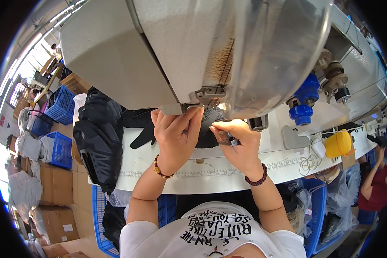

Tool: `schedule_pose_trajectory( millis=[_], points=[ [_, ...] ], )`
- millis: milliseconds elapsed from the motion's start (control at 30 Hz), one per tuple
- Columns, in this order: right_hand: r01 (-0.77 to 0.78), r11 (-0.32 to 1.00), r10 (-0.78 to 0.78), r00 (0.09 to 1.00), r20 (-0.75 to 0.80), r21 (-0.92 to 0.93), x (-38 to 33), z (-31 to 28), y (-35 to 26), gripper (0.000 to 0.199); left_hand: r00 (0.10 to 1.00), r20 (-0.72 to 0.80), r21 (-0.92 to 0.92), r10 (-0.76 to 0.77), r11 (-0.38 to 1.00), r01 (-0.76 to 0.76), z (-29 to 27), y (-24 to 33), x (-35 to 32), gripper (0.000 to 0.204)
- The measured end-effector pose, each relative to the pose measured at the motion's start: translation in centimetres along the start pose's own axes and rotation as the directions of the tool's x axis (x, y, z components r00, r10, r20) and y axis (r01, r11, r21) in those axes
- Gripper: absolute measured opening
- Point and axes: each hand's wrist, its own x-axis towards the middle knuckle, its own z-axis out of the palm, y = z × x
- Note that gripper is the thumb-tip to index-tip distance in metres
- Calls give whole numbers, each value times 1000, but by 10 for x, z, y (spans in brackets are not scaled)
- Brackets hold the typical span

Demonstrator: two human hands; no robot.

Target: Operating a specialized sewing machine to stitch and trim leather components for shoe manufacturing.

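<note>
Bunching fingertips of left hand [176,135] right under head of sewing machine [112,56], at dark piece [207,138]; cannot tell about fabric between tips, partly hidden there. Holding small shiny tool [230,140] in curled right hand [244,141], kind unclear; bringing thumb and forefinger nearly together just beside same piece. Locating dark piece: on white table [271,135], between both hands, far part beneath machine head, with grey patterning near the light.

Wearing amber-and-brown bracelet [158,170] on left wrist, dark red bracelet [259,179] on right.

Next out, leftward: flat black piece [142,136] with finger-like prongs on table, then heap of black pieces [101,133] hanging over table edge. Nearer the body: ruler strip [210,173] along table. Rightward: grey pad [294,138], yellow container [336,145], loose pale cord [309,163] between.

Farther out: blue basket [99,223] below table at left, cardboard box [56,185] beyond; at far right, person in dark red top [376,189], arm raised.
</note>
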Motion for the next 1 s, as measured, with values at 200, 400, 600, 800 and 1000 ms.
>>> schedule_pose_trajectory(
  millis=[200,400,600,800,1000],
  points=[
    [39,995,-44,998,-48,-95,9,-5,11,29,1000,-11,-22,-14,1000,13,6,-1,-1,13],
    [432,762,-299,895,330,-482,17,-16,57,34,1000,6,16,-4,1000,4,8,-1,0,13],
    [255,953,-121,814,568,-162,35,-30,77,36,1000,12,38,-2,999,1,9,-2,-1,12],
    [12,967,150,779,608,-253,35,-31,79,34,1000,18,64,1,998,-3,11,-1,-2,13],
    [222,881,126,740,660,-417,33,-24,90,35,1000,16,81,25,996,-27,13,0,-2,20]
  ],
)
